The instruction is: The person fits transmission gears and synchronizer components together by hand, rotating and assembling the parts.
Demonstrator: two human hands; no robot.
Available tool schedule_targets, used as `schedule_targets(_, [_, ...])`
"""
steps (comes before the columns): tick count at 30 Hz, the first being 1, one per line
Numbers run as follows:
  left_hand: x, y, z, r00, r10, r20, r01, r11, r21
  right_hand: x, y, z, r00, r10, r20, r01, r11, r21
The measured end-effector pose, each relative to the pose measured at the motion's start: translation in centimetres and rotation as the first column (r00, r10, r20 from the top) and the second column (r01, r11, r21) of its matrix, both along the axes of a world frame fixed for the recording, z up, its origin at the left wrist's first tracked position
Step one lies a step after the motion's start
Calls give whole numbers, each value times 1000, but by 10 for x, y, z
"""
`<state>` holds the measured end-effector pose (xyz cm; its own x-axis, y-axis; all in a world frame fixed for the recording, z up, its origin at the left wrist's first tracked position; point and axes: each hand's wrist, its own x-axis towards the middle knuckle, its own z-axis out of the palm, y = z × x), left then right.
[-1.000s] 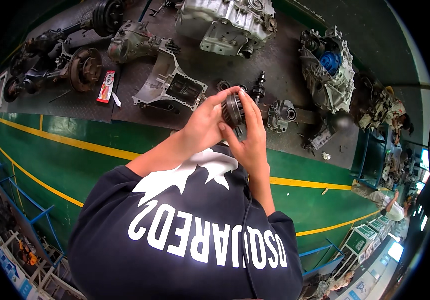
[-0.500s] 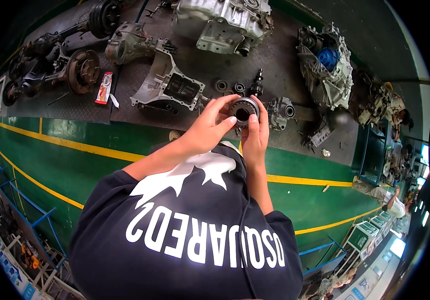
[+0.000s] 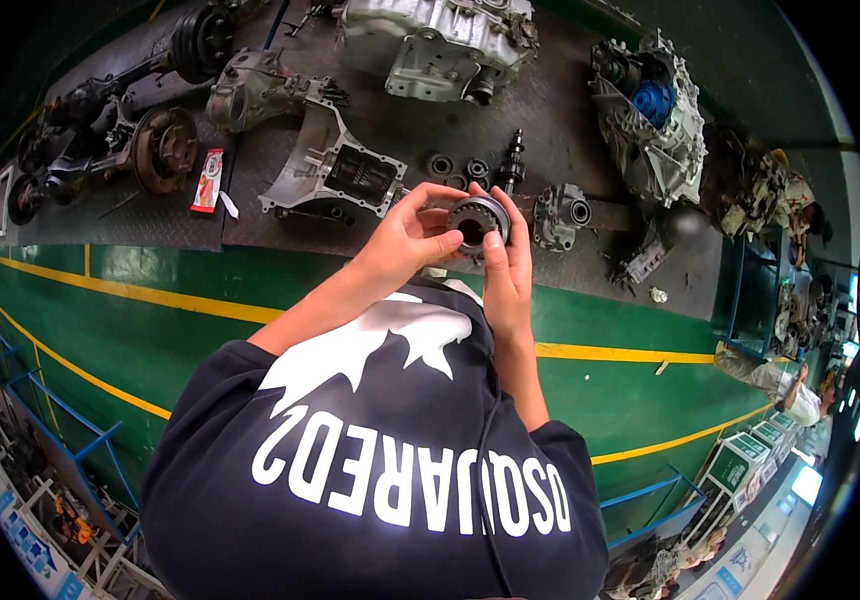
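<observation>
Between my two hands, above the near edge of the metal workbench [image 3: 280,235], I hold a dark steel ring gear [image 3: 469,212] with a toothed rim and a wide central hole. My left hand [image 3: 402,238] grips its left side, thumb across the lower face. The right side is in my right hand [image 3: 506,258], with the thumb on the front and the fingers curled behind. Just beyond them lie small gears [image 3: 439,166] and an upright-looking splined shaft [image 3: 515,165]. To the left rests an open gearbox housing [image 3: 335,175]; to the right, a smaller metal housing [image 3: 561,217].
A large silver casing [image 3: 435,50] stands at the back. Another casing with a blue part [image 3: 653,105] is at the right. Axle parts with a rusty brake disc [image 3: 164,150] and a red-and-white packet [image 3: 208,181] lie left. A person [image 3: 775,388] is farther right.
The ring gear has tilted and shifted slightly left in my hands, so its toothed face and hole show differently. Both hands still hold it.
</observation>
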<state>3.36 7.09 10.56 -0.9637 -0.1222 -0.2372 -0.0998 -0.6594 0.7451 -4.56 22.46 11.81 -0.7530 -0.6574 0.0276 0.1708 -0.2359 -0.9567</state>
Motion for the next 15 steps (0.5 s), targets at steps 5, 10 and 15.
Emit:
schedule_targets(5, [5, 1, -9, 993, 2, -120, 15, 990, 138, 5, 1, 13, 991, 1, -137, 1, 1000, 15])
schedule_targets(10, [8, 4, -7, 969, 69, -239, -52, 996, 79, 6, 6, 23, 946, -62, -317, 95, 991, 90])
schedule_targets(15, [10, 4, 9, 894, 139, -425, -263, 932, -250, 8, 17, 25, 907, -154, -392, 192, 980, 59])
